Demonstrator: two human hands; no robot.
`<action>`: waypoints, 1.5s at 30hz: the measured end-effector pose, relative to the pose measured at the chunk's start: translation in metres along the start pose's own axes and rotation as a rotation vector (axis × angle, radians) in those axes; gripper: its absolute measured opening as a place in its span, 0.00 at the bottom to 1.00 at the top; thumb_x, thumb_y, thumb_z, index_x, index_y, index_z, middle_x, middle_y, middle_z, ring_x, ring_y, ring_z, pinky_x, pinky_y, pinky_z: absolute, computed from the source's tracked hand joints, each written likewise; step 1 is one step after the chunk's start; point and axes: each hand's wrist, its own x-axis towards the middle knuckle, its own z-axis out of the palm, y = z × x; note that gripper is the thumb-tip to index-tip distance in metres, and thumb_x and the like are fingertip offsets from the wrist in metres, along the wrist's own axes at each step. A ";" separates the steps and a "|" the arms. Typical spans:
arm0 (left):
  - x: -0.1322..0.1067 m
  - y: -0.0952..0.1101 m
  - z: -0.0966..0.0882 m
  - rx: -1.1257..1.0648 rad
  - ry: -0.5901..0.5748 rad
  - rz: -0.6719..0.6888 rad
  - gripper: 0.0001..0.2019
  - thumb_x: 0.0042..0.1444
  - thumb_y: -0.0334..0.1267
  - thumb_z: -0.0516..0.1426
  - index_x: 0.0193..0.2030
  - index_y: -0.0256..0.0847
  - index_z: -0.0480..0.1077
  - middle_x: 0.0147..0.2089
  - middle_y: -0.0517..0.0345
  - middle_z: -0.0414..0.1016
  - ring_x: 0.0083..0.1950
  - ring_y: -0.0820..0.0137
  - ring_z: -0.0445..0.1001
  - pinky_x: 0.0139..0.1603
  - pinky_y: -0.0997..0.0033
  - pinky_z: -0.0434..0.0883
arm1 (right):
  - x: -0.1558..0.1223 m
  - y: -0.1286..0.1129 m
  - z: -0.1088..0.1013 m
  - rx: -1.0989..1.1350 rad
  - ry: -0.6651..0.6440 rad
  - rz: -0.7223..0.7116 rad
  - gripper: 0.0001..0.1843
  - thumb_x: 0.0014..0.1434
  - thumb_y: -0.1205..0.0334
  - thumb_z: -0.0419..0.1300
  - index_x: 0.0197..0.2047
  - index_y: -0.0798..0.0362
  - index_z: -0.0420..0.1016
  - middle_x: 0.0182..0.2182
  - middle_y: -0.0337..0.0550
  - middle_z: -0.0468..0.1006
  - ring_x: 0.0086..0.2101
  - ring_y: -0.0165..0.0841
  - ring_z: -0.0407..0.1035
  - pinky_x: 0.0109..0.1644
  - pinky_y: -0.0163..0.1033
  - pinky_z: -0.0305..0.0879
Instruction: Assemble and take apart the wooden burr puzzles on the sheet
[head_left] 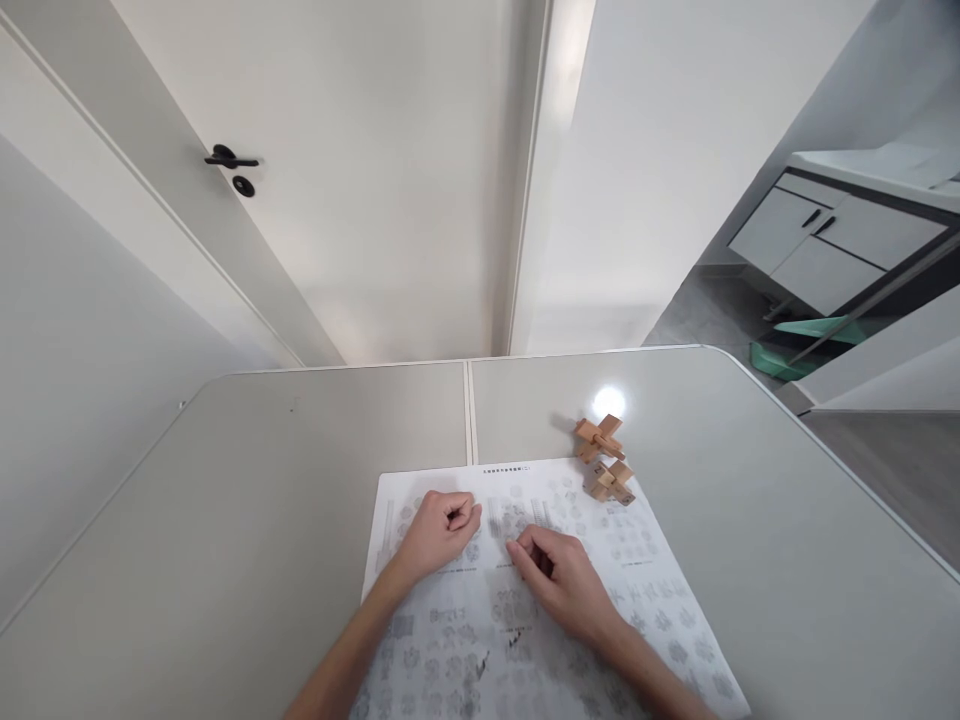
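A large white printed sheet (457,690) covered in small grey diagrams lies flat on the table. My left hand (439,530) rests on the upper left part of this sheet, its fingers curled in loosely with nothing visible in them. To the right and a little nearer, my right hand (561,578) is also on the paper, thumb and fingers curled together and holding nothing that I can see. The two hands are apart. Beyond the right hand stand two interlocking wooden puzzles: one (600,438) just past the sheet's far edge, the other (611,482) on its upper right corner.
The grey table (225,520) has a seam (469,410) running across its far half and a rounded pale rim. A white door (390,180) with a black handle (231,160) stands behind it. To the right are a white cabinet (840,235) and a green basin (776,360).
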 end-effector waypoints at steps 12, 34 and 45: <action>-0.002 0.000 0.001 -0.005 -0.002 -0.002 0.22 0.61 0.36 0.55 0.23 0.44 0.44 0.21 0.70 0.43 0.24 0.76 0.44 0.27 0.71 0.49 | 0.000 0.001 0.001 -0.015 0.004 -0.001 0.23 0.73 0.49 0.53 0.28 0.50 0.62 0.21 0.33 0.64 0.24 0.30 0.58 0.30 0.36 0.53; 0.000 0.002 -0.001 -0.003 -0.006 -0.009 0.22 0.60 0.37 0.55 0.23 0.44 0.44 0.21 0.70 0.44 0.25 0.75 0.45 0.27 0.72 0.48 | 0.001 -0.001 0.001 -0.025 -0.001 -0.010 0.22 0.74 0.50 0.54 0.28 0.49 0.62 0.21 0.34 0.63 0.24 0.31 0.58 0.30 0.37 0.52; 0.000 0.000 0.000 0.003 -0.003 -0.011 0.22 0.60 0.38 0.55 0.23 0.44 0.44 0.21 0.70 0.43 0.25 0.75 0.44 0.27 0.72 0.48 | 0.002 0.001 0.001 0.012 0.003 -0.003 0.23 0.73 0.47 0.54 0.28 0.50 0.63 0.21 0.34 0.65 0.24 0.30 0.59 0.30 0.36 0.54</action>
